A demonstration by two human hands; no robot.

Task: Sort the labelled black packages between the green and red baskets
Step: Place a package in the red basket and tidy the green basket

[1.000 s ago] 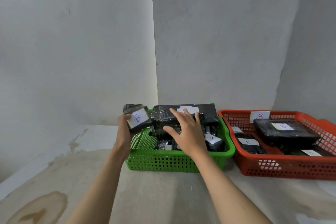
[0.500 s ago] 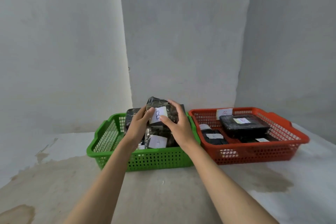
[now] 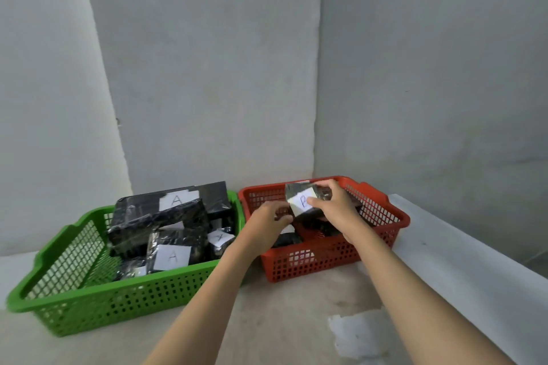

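Observation:
Over the red basket (image 3: 398, 218) my right hand (image 3: 338, 210) grips a small black package (image 3: 299, 197) with a white label marked B, thumb on the label. My left hand (image 3: 267, 222) is just below and left of it, fingers bunched at the package's lower left corner; I cannot tell whether they still grip it. More black packages lie in the red basket, mostly hidden behind my hands. The green basket (image 3: 118, 286) on the left holds several black packages; a large one (image 3: 166, 213) and a smaller one (image 3: 178, 249) have labels marked A.
Both baskets stand side by side on a pale, stained surface against grey walls that meet in a corner. A raised white ledge (image 3: 462, 261) runs along the right. A white patch (image 3: 355, 335) marks the surface near my right forearm.
Both hands carried the B package from above the green basket rightwards to over the red basket. My view has swung right and down.

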